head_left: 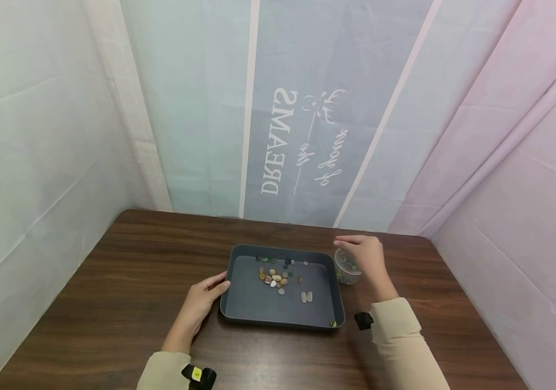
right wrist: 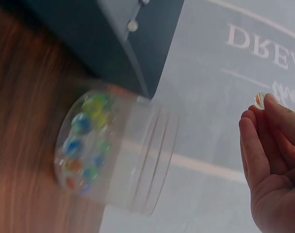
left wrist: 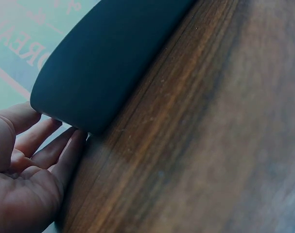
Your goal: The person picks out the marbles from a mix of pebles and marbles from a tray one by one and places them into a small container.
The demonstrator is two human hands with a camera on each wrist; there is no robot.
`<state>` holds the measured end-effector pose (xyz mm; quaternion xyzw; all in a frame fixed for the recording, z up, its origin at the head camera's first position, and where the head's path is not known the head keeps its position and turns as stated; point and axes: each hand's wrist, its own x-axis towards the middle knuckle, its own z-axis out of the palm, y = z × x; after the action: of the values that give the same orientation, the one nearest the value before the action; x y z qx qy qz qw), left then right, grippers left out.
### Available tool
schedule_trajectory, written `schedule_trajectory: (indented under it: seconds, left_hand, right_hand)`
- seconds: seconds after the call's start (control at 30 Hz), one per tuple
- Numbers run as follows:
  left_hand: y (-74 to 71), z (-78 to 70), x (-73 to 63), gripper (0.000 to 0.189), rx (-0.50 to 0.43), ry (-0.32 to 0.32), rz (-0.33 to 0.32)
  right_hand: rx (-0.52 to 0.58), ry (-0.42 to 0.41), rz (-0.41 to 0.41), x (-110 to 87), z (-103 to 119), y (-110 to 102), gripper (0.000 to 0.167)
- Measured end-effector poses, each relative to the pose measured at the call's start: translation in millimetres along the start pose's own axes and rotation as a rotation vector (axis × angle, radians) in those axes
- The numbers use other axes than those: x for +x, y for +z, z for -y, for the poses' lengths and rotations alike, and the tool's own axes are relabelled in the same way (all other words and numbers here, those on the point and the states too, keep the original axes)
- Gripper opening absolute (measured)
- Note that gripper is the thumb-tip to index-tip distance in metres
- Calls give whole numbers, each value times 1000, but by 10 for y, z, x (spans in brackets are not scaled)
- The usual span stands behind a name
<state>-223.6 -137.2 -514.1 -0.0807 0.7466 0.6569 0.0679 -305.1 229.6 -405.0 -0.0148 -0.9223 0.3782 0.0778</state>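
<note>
My left hand [head_left: 199,301] grips the left wall of a dark grey tray [head_left: 258,310], thumb at the rim and fingers against the outside. In the left wrist view the fingertips meet the tray's corner. My right hand [head_left: 367,257] is over a clear plastic jar [head_left: 348,278] standing against the tray's right side. Between thumb and fingertips it pinches a clear glass marble [right wrist: 259,100] with an orange and white swirl. Coloured marbles [right wrist: 81,124] lie in the jar, which has no lid on. A single green-yellow marble [head_left: 333,324] sits in the tray's near right corner.
Brown and tan pebbles [head_left: 276,277] are clustered in the tray's middle. Two pale flat stones [head_left: 306,297] lie to their right, and small dark green stones [head_left: 265,259] near the far wall. The wooden table [head_left: 112,303] ends at a hanging curtain [head_left: 209,108] behind.
</note>
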Motion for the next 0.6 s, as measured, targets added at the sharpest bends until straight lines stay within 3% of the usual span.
schedule_trajectory:
  seconds: [0.23, 0.6]
  left_hand:
    - [-3, -1, 6, 49, -15, -3, -4]
    - [-5, 4, 6, 51, -9, -1, 3]
  right_hand:
    - [36, 70, -11, -58, -232, -117, 38]
    - [-27, 128, -63, -80, -455, -62, 31]
